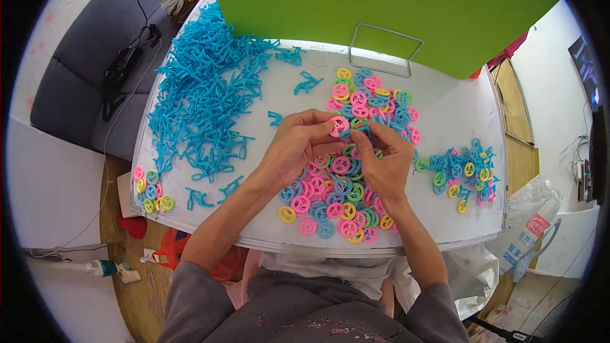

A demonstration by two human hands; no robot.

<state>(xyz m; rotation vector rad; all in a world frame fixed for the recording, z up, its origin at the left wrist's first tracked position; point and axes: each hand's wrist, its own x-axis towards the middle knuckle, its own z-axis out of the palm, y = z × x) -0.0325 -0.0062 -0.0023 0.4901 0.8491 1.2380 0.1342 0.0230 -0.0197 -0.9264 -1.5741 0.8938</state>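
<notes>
My left hand (301, 141) pinches a pink plastic wheel (338, 127) between thumb and fingers, above the middle of the table. Close against it, my right hand (384, 157) grips a small blue plastic frame (354, 131), mostly covered by the fingers. Wheel and frame meet between the two hands; whether they are joined I cannot tell. Below and beyond the hands spreads a heap of loose wheels (333, 194) in pink, blue, yellow and green. A large pile of blue frames (203, 89) covers the table's left side.
Frames with wheels on them (462, 171) lie at the table's right. A small group of wheels (151, 189) sits at the left edge. A green panel (381, 6) with a bent wire loop (386, 49) stands at the back. Plastic bags hang by the right edge.
</notes>
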